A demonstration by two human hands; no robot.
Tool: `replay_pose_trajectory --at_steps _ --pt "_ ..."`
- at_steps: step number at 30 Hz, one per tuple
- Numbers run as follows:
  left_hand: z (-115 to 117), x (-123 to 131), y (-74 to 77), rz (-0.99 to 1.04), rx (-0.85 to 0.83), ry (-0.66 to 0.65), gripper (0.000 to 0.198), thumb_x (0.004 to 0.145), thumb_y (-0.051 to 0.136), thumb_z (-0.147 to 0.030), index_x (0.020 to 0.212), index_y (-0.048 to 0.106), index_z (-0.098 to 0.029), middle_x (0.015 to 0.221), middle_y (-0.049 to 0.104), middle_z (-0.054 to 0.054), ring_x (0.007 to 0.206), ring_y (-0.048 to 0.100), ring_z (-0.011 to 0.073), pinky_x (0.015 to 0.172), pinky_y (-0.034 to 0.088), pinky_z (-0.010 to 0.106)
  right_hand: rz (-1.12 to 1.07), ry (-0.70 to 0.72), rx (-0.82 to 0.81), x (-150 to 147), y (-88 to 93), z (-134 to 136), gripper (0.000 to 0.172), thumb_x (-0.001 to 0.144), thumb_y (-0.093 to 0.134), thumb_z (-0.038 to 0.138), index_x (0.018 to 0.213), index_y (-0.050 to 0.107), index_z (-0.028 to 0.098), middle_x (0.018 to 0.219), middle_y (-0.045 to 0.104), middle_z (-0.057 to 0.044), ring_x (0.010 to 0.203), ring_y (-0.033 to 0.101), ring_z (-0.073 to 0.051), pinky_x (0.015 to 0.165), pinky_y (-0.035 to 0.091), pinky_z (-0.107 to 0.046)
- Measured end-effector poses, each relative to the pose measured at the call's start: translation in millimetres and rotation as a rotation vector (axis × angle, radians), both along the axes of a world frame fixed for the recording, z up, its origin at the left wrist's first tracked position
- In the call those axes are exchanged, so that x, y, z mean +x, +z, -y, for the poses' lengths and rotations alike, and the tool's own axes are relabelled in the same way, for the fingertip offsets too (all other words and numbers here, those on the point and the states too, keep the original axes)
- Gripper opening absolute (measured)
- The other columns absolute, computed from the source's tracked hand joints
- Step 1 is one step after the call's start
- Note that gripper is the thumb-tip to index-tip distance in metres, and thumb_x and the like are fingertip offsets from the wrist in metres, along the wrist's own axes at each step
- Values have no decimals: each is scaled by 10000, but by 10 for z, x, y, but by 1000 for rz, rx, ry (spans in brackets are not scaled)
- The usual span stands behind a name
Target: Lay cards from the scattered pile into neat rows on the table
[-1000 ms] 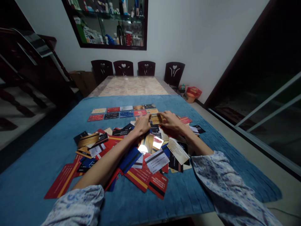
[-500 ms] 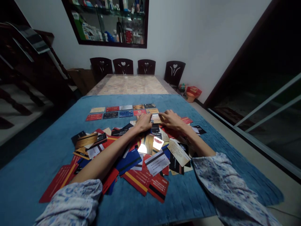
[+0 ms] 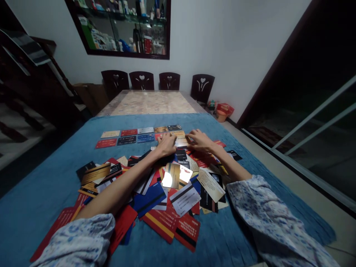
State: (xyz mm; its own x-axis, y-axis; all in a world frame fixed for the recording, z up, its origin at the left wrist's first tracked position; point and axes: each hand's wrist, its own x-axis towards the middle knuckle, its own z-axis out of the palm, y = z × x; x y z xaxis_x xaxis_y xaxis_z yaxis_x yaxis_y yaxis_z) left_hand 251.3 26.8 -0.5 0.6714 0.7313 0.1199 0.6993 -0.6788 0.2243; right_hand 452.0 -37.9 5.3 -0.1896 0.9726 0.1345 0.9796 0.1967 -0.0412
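Note:
Between my two hands lies a pale gold card, just on the near side of a yellow-gold card. My left hand has its bent fingers at the left edge of the pale card and partly covers a red card. At its right edge, the thumb and fingers of my right hand are curled in. Below my wrists spreads a heap of mixed cards, with a white card, a blue card and a cream card on top.
Two rows of cards lie beyond the heap, including a black card and a silver card. A blue cloth covers the near part of the table. Dark chairs stand at the far end.
The view has shifted slightly, so the cards and table appear a little lower and farther left. My hands stay at the pale gold card, with only small finger movements.

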Motion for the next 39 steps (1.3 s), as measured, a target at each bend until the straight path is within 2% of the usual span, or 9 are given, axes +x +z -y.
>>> replay_pose_trajectory --at_steps 9,15,22,30,39 --pt "-203 66 69 -21 20 -8 369 824 565 -217 1189 614 -194 1329 551 147 1277 407 353 974 388 541 64 -33 -100 13 179 -270 371 878 657 419 1204 642 243 1179 596 -147 1089 477 -309 832 442 -387" --pt "-347 108 87 -35 44 1 350 821 550 -200 1159 638 -202 1322 576 135 1275 413 357 970 380 555 108 -57 -167 -3 255 -429 339 897 643 439 1169 646 239 1214 593 -139 1149 481 -311 870 447 -387" --pt "-537 172 76 -70 75 30 322 814 553 -216 1116 663 -199 1296 601 143 1249 437 377 955 388 564 122 -95 -172 29 226 -671 427 896 639 396 1296 606 253 1278 580 -151 1191 486 -332 883 460 -406" --pt "-667 238 -6 -66 78 29 291 805 542 -204 1066 669 -182 1270 610 153 1240 431 386 949 387 571 110 -134 -203 57 155 -798 503 891 630 399 1374 570 273 1324 579 -154 1239 483 -355 906 474 -445" --pt "-705 318 -23 -117 60 29 292 803 532 -184 1053 684 -185 1260 623 150 1282 416 388 995 373 599 109 -146 -233 87 67 -872 461 883 628 364 1333 615 262 1312 607 -148 1240 521 -336 893 489 -378"
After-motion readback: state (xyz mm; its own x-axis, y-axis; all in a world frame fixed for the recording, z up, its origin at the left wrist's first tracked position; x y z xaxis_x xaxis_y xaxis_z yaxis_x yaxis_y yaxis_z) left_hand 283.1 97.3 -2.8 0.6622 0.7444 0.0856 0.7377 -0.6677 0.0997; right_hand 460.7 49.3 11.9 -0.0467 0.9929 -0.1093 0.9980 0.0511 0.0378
